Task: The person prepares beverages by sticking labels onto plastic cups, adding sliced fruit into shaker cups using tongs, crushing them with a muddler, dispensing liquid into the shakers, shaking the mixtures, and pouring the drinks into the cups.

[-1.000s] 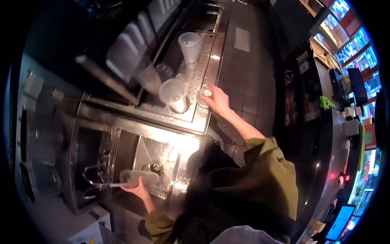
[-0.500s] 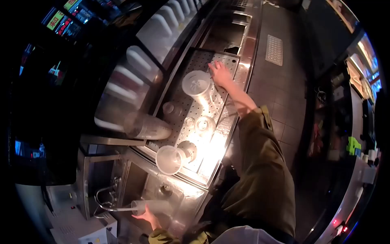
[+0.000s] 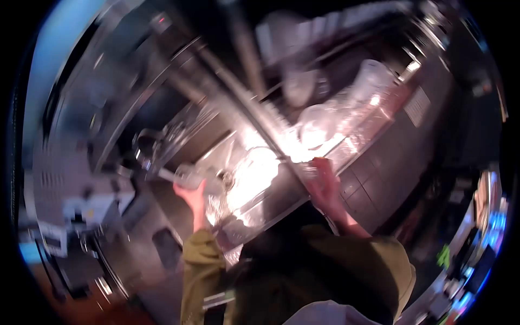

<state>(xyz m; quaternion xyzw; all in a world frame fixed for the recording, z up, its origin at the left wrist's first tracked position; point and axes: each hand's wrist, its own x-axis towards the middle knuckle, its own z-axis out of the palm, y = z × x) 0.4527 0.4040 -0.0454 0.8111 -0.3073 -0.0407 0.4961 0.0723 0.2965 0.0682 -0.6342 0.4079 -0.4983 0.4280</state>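
Tilted over the sink (image 3: 230, 143), a clear plastic cup (image 3: 189, 176) rests in my left hand (image 3: 193, 198), its mouth by the faucet spout (image 3: 165, 174). My right hand (image 3: 325, 187) is beside the sink's right edge, near the perforated drain tray. Its fingers are curled round something clear and blurred, which I cannot make out. On the tray, a translucent cup (image 3: 315, 127) is nearest to my right hand. Another tall translucent cup (image 3: 372, 78) stands farther back, and one more (image 3: 299, 86) is at the tray's left side.
A metal divider bar (image 3: 246, 114) crosses the view above the sink. White machine housing (image 3: 95, 187) is at the left. Dark tiled floor (image 3: 392, 157) and a pale floor grate (image 3: 417, 106) lie right of the counter. A bright green object (image 3: 443, 257) is at the far right.
The view has turned and blurred. My right hand has come back from the far part of the tray to the sink's edge. My left hand keeps the clear cup by the spout.
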